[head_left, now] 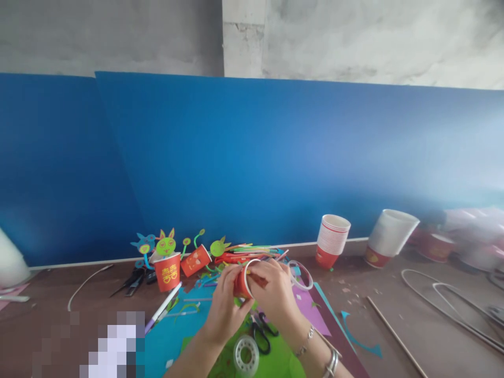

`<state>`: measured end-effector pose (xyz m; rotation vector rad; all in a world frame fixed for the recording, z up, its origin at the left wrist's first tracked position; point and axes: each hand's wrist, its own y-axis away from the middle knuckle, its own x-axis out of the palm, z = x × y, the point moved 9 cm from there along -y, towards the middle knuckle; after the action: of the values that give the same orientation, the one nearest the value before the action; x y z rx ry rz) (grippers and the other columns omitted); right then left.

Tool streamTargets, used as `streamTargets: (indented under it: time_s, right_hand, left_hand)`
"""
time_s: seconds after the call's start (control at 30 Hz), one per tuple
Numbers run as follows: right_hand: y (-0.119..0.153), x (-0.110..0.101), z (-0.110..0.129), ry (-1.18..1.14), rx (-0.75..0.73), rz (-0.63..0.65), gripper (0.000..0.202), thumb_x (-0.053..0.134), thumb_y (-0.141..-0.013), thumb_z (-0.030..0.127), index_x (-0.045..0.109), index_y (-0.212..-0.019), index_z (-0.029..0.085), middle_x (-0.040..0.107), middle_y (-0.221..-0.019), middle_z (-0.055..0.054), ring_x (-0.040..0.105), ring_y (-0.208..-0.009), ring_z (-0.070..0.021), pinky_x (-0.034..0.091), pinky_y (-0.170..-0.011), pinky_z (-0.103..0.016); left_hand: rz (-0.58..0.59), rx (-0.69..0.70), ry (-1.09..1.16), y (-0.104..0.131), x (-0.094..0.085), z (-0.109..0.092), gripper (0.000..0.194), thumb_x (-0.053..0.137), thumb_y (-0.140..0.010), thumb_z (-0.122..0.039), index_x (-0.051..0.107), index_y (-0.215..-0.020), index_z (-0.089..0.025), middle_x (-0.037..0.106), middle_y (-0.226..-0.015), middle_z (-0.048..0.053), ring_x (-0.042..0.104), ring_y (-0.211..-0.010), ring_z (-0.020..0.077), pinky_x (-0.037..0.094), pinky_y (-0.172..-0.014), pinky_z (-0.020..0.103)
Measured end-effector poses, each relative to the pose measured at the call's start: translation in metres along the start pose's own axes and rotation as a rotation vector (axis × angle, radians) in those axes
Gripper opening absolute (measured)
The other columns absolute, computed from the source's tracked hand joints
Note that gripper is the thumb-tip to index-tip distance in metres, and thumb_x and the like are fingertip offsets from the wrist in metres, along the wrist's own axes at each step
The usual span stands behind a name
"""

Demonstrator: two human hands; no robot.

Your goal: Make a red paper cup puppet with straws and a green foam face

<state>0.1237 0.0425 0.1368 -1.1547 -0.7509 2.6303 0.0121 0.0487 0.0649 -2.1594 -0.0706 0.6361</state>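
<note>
A red paper cup (241, 283) is tipped on its side above the coloured paper, its white rim turned to the right. My left hand (225, 304) wraps round the cup's outside from the left. The fingers of my right hand (275, 286) are bent at the cup's mouth, partly inside it; whether they pinch anything there is hidden. Black-handled scissors (262, 336) and a roll of clear tape (246, 356) lie just below my hands on green paper (275, 362).
Behind my hands lie coloured strips (252, 254). Decorated red cups (168, 273) with paper animal faces stand at the left. Cup stacks (333, 236) stand at the right, near a thin stick (394, 333) and a looped cable (444, 299). A blue partition (244, 157) rises behind.
</note>
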Motion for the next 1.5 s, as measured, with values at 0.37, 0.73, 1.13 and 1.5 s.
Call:
streamTargets:
  time_s: [0.37, 0.73, 1.13, 1.5]
  right_hand:
    - [-0.004, -0.004, -0.010, -0.025, 0.032, 0.022, 0.009, 0.048, -0.060, 0.012, 0.051, -0.058, 0.020, 0.054, -0.054, 0.005, 0.047, -0.055, -0.0128, 0.033, -0.062, -0.025]
    - [-0.003, -0.003, -0.013, -0.162, 0.038, -0.087, 0.008, 0.046, -0.058, 0.013, 0.045, -0.058, 0.021, 0.054, -0.059, 0.004, 0.045, -0.056, -0.0128, 0.035, -0.059, -0.025]
    - [0.000, -0.004, -0.010, 0.195, 0.012, 0.046, 0.021, 0.051, -0.064, 0.005, 0.063, -0.069, 0.021, 0.064, -0.065, -0.001, 0.055, -0.069, -0.0182, 0.030, -0.079, -0.033]
    - [-0.003, -0.007, -0.014, 0.019, 0.058, 0.055, 0.013, 0.056, -0.071, 0.016, 0.067, -0.068, 0.021, 0.066, -0.062, 0.001, 0.057, -0.064, -0.0166, 0.036, -0.065, -0.026]
  left_hand:
    - [0.047, 0.002, 0.006, -0.004, -0.002, -0.001, 0.069, 0.064, -0.068, -0.003, 0.036, -0.128, -0.023, 0.050, -0.122, 0.012, 0.050, -0.117, 0.0287, 0.045, -0.098, 0.049]
    - [-0.009, -0.037, 0.011, -0.003, -0.004, 0.002, 0.067, 0.065, -0.067, -0.005, 0.038, -0.125, -0.023, 0.052, -0.119, 0.012, 0.053, -0.114, 0.0298, 0.047, -0.094, 0.050]
    - [0.039, 0.050, 0.006, -0.003, -0.003, -0.009, 0.068, 0.061, -0.072, -0.004, 0.033, -0.130, -0.023, 0.049, -0.123, 0.014, 0.050, -0.118, 0.0291, 0.046, -0.097, 0.049]
    - [-0.006, 0.028, -0.006, -0.004, -0.006, -0.004, 0.066, 0.065, -0.074, -0.009, 0.035, -0.130, -0.024, 0.051, -0.121, 0.013, 0.052, -0.116, 0.0293, 0.047, -0.095, 0.050]
